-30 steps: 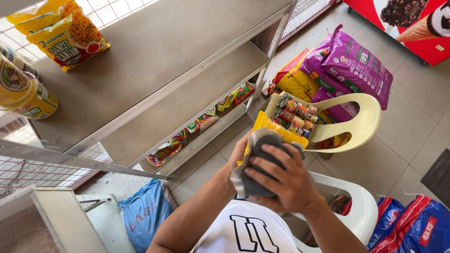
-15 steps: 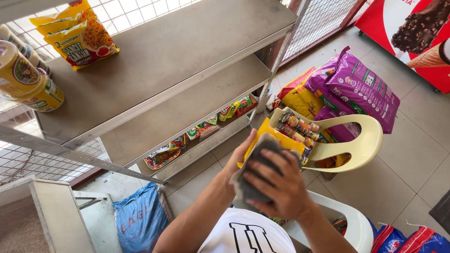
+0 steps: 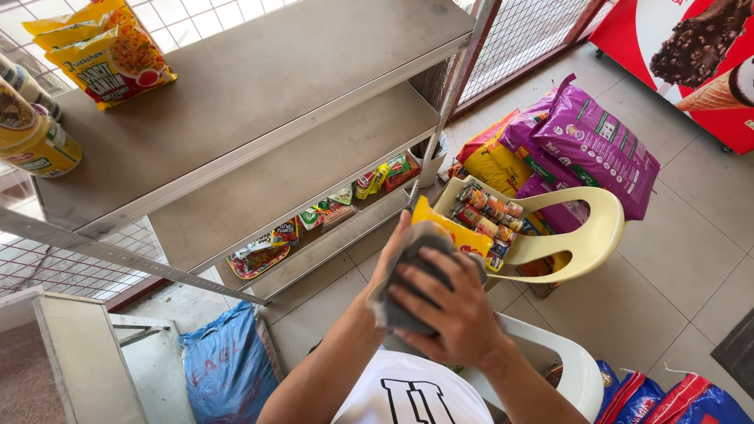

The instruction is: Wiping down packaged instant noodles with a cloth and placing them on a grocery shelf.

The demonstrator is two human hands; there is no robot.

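Grey metal shelving (image 3: 259, 86) fills the left and middle, its top deck mostly bare, with a yellow snack bag (image 3: 106, 51) at the back corner and two yellow cans (image 3: 31, 137) sitting right at the near left edge. Lower shelf (image 3: 314, 169) is open too; small packets (image 3: 330, 208) line the bottom lip. Down on the floor, a blue sack (image 3: 228, 365) leans by the shelf leg. Centre now: the left hand (image 3: 397, 243) cups a grey cloth (image 3: 416, 279) from behind, fingers wrapped round it, and the right hand (image 3: 452, 310) presses flat over the front, fingers spread, cloth bunched between both palms, held above the white chair (image 3: 565, 361). Right of that, a cream chair (image 3: 585, 235) loaded with tins, purple sacks (image 3: 597, 145) behind, bare tile beyond.
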